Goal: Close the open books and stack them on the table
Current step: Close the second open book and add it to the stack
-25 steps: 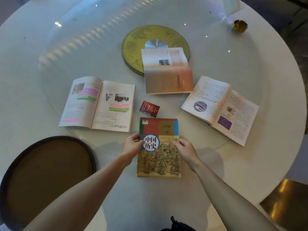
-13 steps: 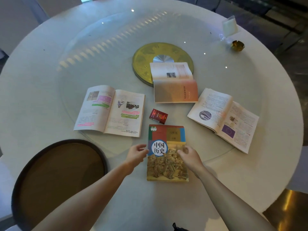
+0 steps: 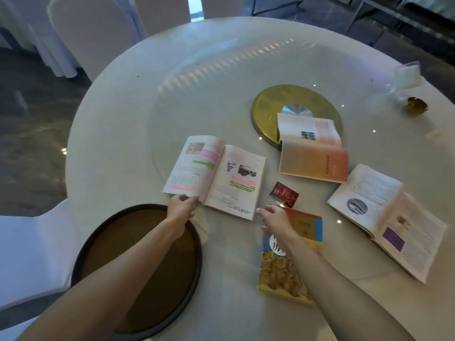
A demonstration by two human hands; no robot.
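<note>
An open book with pink and green highlighting (image 3: 216,173) lies left of centre on the round white table (image 3: 118,114). My left hand (image 3: 181,207) touches the near corner of its left page, fingers slightly curled. My right hand (image 3: 275,217) hovers open just off the book's near right corner, above the top of a closed colourful history book (image 3: 280,274), which my forearm partly covers. Another open book (image 3: 384,212) lies at the right. A third open book (image 3: 312,156), one orange page folded over, rests farther back.
A small red box (image 3: 284,194) sits between the books. A gold disc (image 3: 268,104) marks the turntable's centre. A dark round tray (image 3: 123,230) lies under my left arm. White-covered chairs (image 3: 29,242) stand at the left. A clear card holder (image 3: 406,75) and gold ornament (image 3: 416,105) are far right.
Both hands have left the closed history book and moved left to the highlighted open book. The view has swung left and up, showing chairs beyond the table.
</note>
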